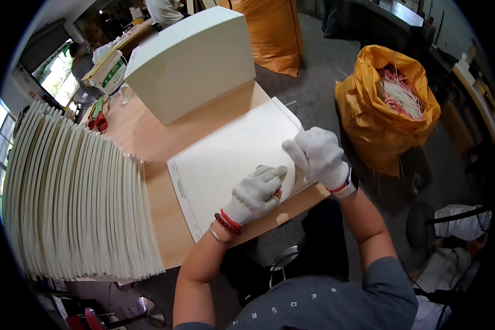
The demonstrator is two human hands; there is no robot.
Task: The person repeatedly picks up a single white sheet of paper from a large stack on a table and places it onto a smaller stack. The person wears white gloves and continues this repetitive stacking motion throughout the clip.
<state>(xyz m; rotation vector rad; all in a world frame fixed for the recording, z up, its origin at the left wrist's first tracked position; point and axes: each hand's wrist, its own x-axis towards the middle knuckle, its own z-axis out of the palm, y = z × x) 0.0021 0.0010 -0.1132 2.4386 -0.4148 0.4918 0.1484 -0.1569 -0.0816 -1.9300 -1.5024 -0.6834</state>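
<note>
Both white-gloved hands work the large cream paper sheet (231, 159): left hand (257, 192) pressed flat, right hand (318, 155) pinching its 3-o'clock edge; uneven pressure risks a skewed crease.

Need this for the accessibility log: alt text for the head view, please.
Two white-gloved hands fold the right edge of a large cream card sheet on a wooden table: left hand presses the fold, right hand grips the raised edge. Fanned folded sheets lie left, an orange sack right.

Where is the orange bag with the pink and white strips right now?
In the head view, the orange bag stands on the floor at upper right, beyond the table edge, just right of the right hand.
</note>
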